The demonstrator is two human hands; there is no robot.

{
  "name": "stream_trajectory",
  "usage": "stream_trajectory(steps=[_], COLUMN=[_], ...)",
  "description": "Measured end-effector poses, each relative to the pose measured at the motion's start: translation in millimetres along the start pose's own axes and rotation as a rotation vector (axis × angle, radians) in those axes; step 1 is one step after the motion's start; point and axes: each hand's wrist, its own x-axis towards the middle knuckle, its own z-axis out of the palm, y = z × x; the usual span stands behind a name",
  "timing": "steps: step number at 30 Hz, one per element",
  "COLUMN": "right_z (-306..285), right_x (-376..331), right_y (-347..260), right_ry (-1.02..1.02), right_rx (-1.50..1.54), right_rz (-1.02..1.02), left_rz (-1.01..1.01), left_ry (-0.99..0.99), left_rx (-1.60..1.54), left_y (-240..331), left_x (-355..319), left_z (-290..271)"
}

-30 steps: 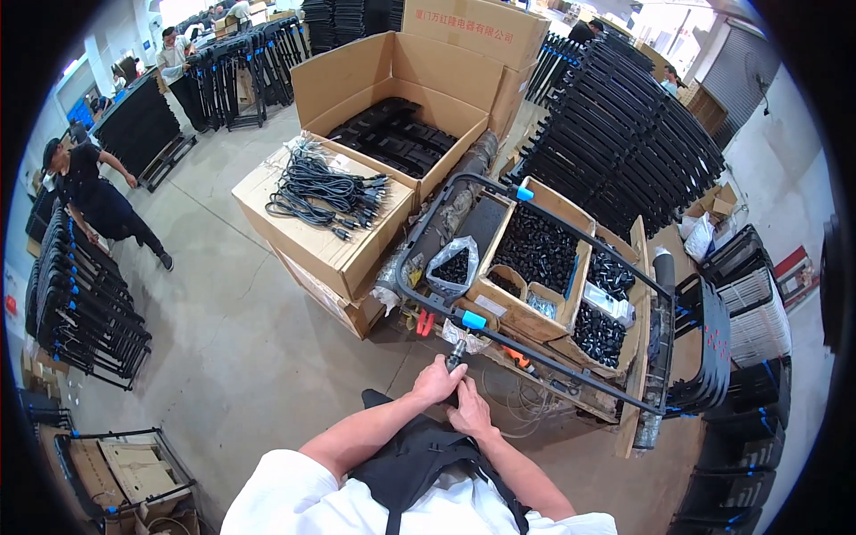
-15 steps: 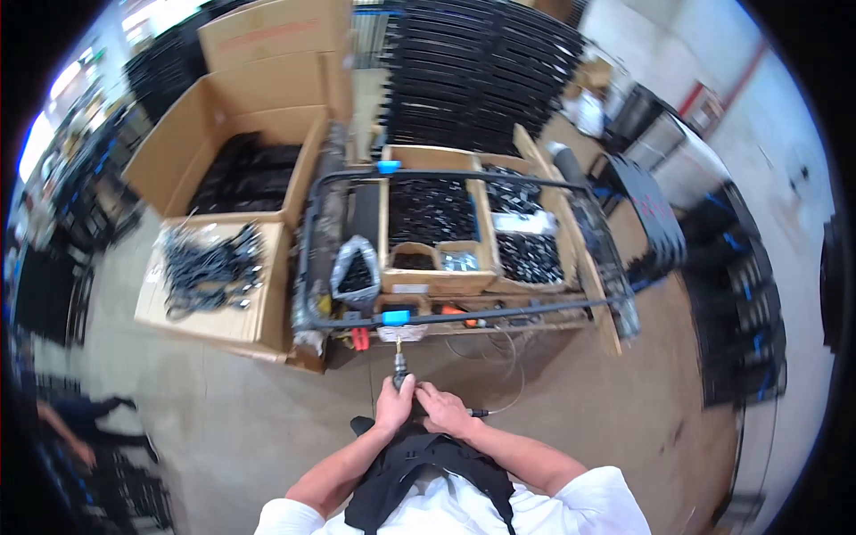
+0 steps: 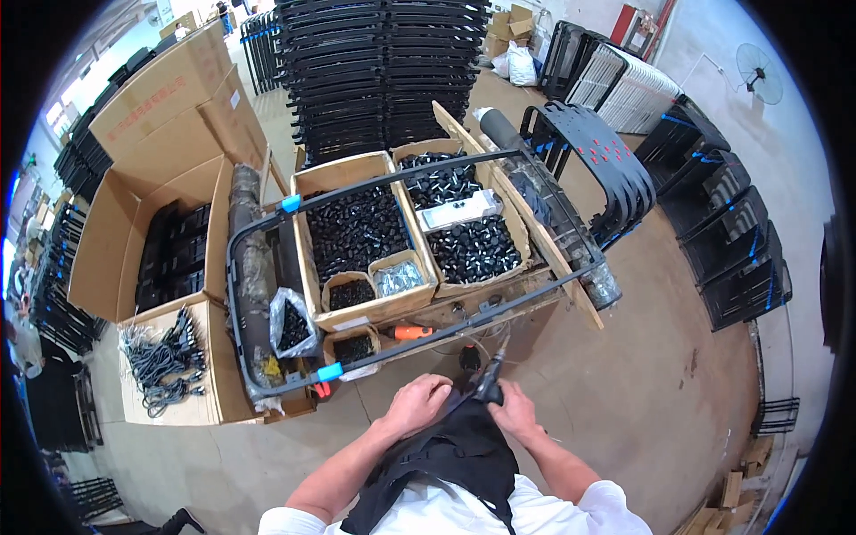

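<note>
While the right hand [image 3: 514,412] is clamped on a black power screwdriver [image 3: 489,378] pointing up at the black tube frame [image 3: 419,343], the left hand [image 3: 417,401] rests curled beside it, holding nothing I can see; the frame lies across 2 cardboard boxes [image 3: 352,234]; judging by this, fastening seems unfinished.

Just one view here, a head-worn fisheye looking steeply down from above. Both forearms come in from the bottom edge, close to the lens. The bench [image 3: 499,308] sits mid-frame a bit farther out, and straight edges bend near the dark rim.
</note>
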Motion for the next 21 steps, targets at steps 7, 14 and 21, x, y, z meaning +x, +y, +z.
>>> stream_trajectory(steps=[7, 14, 21], right_z=[-48, -50, -45], right_x=[168, 293, 324], right_y=[97, 156, 185], right_ry=[0.141, 0.037, -0.089], right_rx=[0.069, 0.033, 0.077], right_rz=[0.180, 0.137, 0.223], left_rz=[0.072, -0.357, -0.417], left_ry=[0.246, 0.319, 0.211], left_rx=[0.004, 0.258, 0.569], left_y=[53, -14, -32], left_x=[180, 364, 466], left_z=[-9, 11, 22])
